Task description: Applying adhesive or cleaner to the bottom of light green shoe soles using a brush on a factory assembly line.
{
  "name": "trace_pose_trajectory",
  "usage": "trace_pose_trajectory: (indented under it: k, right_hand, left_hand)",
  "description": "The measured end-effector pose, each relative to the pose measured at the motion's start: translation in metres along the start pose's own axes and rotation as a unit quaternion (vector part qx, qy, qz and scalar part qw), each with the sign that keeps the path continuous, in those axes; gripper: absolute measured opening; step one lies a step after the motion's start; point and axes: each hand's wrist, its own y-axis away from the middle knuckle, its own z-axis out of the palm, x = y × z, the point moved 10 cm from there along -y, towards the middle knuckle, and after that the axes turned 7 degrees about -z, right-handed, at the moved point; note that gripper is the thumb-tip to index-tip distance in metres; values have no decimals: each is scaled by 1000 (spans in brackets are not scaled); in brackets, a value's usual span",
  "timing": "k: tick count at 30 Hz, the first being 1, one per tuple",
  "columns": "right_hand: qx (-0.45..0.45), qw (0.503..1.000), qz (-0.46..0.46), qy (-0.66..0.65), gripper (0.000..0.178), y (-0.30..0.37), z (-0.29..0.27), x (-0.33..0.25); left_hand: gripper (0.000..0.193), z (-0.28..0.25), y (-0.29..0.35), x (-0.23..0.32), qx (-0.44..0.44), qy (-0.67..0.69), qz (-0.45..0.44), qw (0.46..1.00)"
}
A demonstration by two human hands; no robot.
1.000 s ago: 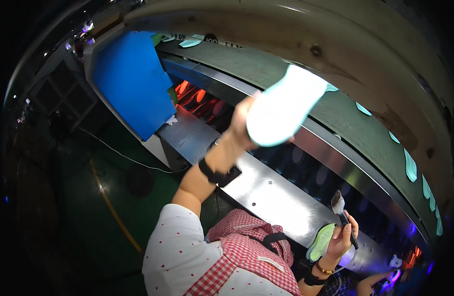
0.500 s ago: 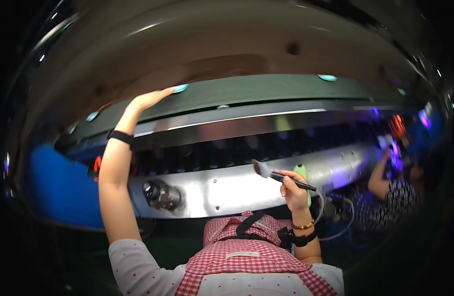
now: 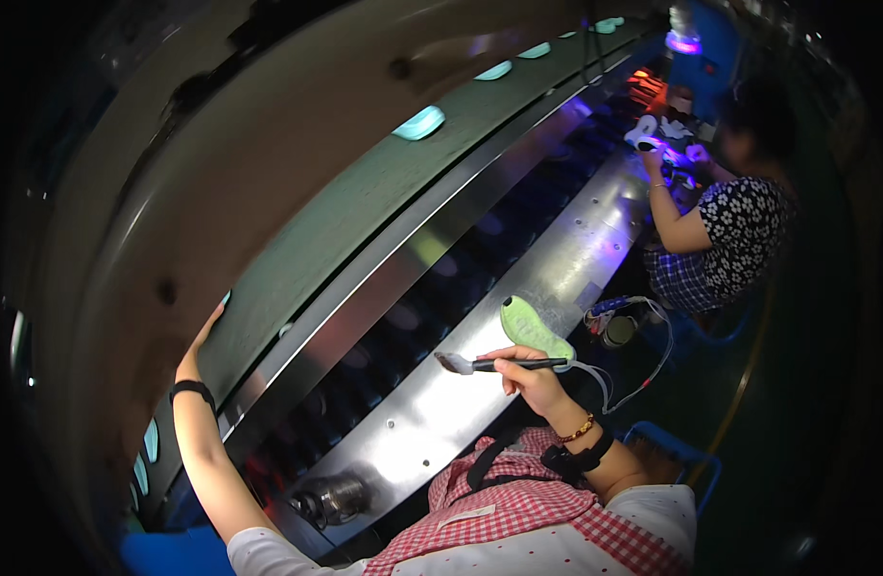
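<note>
My left hand (image 3: 198, 344) reaches up to the green conveyor belt at the far left, its fingertips on a pale turquoise shoe sole (image 3: 226, 298), which shows only as a thin sliver. The fingers look closed on its end, though they are partly hidden. Over the metal worktable (image 3: 417, 408), my right hand (image 3: 536, 386) grips a brush (image 3: 485, 365) by its black handle. The brush's flat bristles, dark at the tip, point left. Just behind that hand, a light green shoe sole (image 3: 530, 324) lies on the worktable.
More turquoise soles (image 3: 422, 123) lie along the conveyor belt (image 3: 336, 240). A dark metal pot (image 3: 341, 497) stands at the table's near left end. Beyond the table's right side are a cup (image 3: 619, 331) and pale tubing. A person (image 3: 749, 216) sits working under purple light. A blue-framed stool (image 3: 712, 475) stands right.
The view has swung to the right, bringing the co-worker and more of the belt into sight. The brush stays in my right hand, and more of the green sole behind it now shows.
</note>
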Motion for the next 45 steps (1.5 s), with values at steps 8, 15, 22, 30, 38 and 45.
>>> trace_pose_trajectory:
  k: [8, 15, 22, 30, 38, 45]
  right_hand:
    - [30, 999, 34, -21, 19, -20, -30, 21]
    - [-47, 998, 42, -8, 20, -37, -16, 9]
    - [-63, 998, 24, 15, 20, -48, -10, -5]
    - [-101, 994, 32, -26, 21, -44, 4, -8]
    - [-183, 976, 24, -112, 23, -61, 45, -22]
    - [-266, 957, 6, -117, 20, -47, 112, -38]
  left_hand:
    - [39, 39, 0, 175, -69, 140, 132, 979]
    - [37, 50, 10, 286, -86, 162, 196, 963]
    - [50, 59, 12, 338, -44, 104, 230, 967]
    - [32, 3, 116, 222, -33, -85, 118, 989]
    - [20, 3, 282, 102, 329, 688, -27, 646]
    - [66, 96, 320, 154, -166, 859, -83, 477]
